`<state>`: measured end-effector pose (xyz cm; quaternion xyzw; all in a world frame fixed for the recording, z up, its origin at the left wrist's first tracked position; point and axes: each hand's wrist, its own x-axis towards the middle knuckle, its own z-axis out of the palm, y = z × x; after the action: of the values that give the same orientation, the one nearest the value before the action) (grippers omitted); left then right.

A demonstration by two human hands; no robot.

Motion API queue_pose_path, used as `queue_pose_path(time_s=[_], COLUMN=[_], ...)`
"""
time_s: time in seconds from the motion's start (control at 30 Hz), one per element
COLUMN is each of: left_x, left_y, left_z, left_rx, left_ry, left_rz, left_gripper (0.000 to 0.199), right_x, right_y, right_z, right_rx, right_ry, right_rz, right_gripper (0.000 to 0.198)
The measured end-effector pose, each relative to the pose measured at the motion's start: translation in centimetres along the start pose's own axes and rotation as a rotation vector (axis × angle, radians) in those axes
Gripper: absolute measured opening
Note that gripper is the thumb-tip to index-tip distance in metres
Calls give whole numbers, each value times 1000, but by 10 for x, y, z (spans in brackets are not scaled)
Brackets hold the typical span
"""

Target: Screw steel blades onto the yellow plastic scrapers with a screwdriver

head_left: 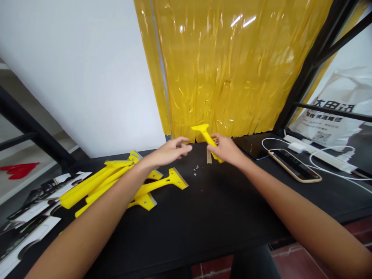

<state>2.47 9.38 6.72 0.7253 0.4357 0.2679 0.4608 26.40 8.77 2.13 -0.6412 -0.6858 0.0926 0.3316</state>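
My right hand [226, 148] is closed around the handle of a yellow scraper [207, 135], lifted over the back of the table with its wide head toward the upper left. Left of that head, my left hand [173, 150] hovers with fingers apart and slightly curled, holding nothing. A thin metal blade [209, 157] lies on the tabletop below the held scraper. Between my hands and nearer to me are several tiny screws or nuts [196, 169]. A pile of yellow scrapers [100, 180], several with metal blades in their heads, rests under and beside my left forearm.
Black-and-white printed cards [40, 221] are heaped at the left of the black table [203, 224]. To the right lie a phone [295, 165], a dark tablet-like slab [251, 146] and a white power strip [322, 153] with cables. A yellow plastic strip curtain [229, 69] hangs behind.
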Motion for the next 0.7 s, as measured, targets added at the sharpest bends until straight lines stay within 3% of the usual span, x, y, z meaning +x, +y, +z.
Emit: queue_pose_path(time_s=[0.07, 0.13, 0.2, 0.3, 0.43, 0.6, 0.7], left_x=[-6, -11, -13, -12, -7, -1, 1], left_y=[-2, -4, -7, -10, -17, -23, -16], left_z=[-22, -33, -33, -23, -19, -25, -27], left_rx=[455, 771, 968, 1113, 1102, 762, 456], left_ry=[-182, -332, -420, -473, -444, -162, 24], left_rz=[-35, -193, -261, -280, -139, -4, 65], left_gripper=[67, 94, 107, 102, 76, 95, 55], right_x=[13, 21, 23, 21, 22, 24, 19], right_y=[23, 41, 53, 59, 61, 50, 33], right_z=[-14, -22, -24, -22, -25, -36, -36], right_rx=[-284, -342, -358, -371, -371, -325, -207], right_ry=[-62, -125, -201, -292, -293, -18, 153], right_rz=[120, 154, 165, 175, 168, 67, -57], right_gripper=[51, 48, 42, 35, 34, 41, 46])
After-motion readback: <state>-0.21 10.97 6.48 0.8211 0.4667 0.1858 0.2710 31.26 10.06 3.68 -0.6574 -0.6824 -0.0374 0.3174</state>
